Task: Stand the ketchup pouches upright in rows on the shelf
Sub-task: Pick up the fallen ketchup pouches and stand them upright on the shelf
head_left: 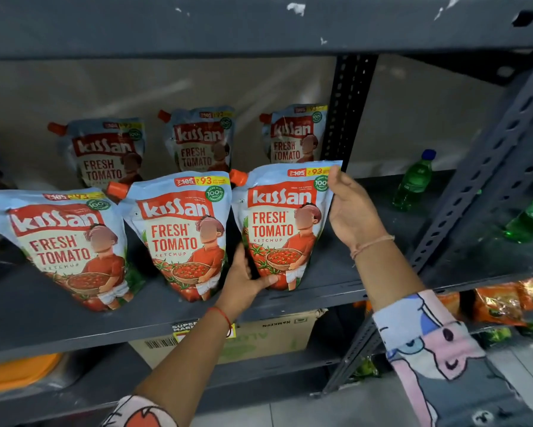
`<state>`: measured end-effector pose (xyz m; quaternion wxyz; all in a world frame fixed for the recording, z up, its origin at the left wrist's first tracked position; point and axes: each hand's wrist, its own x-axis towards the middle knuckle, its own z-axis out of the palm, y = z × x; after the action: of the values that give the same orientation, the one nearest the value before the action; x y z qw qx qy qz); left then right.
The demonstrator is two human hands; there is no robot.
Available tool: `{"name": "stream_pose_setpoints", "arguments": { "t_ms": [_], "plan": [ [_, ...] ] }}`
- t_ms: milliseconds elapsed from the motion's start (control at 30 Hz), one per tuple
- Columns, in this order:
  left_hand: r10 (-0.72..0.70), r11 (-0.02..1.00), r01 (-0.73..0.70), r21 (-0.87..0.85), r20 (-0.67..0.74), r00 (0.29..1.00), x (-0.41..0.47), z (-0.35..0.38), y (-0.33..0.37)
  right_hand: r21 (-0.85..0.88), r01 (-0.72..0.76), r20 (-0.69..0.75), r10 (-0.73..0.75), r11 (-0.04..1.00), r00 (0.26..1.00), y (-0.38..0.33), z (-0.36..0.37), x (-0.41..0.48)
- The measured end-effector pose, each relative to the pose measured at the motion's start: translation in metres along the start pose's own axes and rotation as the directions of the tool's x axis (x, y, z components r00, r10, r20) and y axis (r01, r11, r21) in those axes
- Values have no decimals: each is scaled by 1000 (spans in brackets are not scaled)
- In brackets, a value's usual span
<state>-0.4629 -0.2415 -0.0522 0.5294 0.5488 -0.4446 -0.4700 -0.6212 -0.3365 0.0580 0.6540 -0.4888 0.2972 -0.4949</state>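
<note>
Six light-blue plastic ketchup pouches stood in two rows on the grey metal shelf [326,292]. At frame centre, the left hand [243,283] cupped the sixth pouch's [282,226] base; the right hand [351,208] pinched its top corner. Remaining stock, if any, was not visible.

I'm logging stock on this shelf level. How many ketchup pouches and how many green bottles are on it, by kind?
Kissan ketchup pouches: 6, with 3 in the back row and 3 in the front row
Green bottles: 2
Total: 8
</note>
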Motion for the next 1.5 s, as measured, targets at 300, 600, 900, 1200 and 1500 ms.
{"name": "stream_pose_setpoints", "arguments": {
  "t_ms": [300,600,900,1200,1500],
  "plan": [
    [26,996,-23,92,-23,999,9,23,0,-446,-112,29,140,888,990,90,-46,-49],
    [54,993,-57,108,33,998,26,91,0,-434,-105,-151,42,895,988,74,-95,-57],
    [90,979,-95,179,39,995,31,105,-4,-499,-135,-228,21,856,973,84,-107,-57],
    [109,957,-128,261,89,990,22,107,8,-505,-122,-297,-40,855,954,88,-100,-67],
    [290,939,-153,307,-474,831,-102,-36,-19,-663,13,-279,-263,749,923,121,36,-136]
  ]
}}
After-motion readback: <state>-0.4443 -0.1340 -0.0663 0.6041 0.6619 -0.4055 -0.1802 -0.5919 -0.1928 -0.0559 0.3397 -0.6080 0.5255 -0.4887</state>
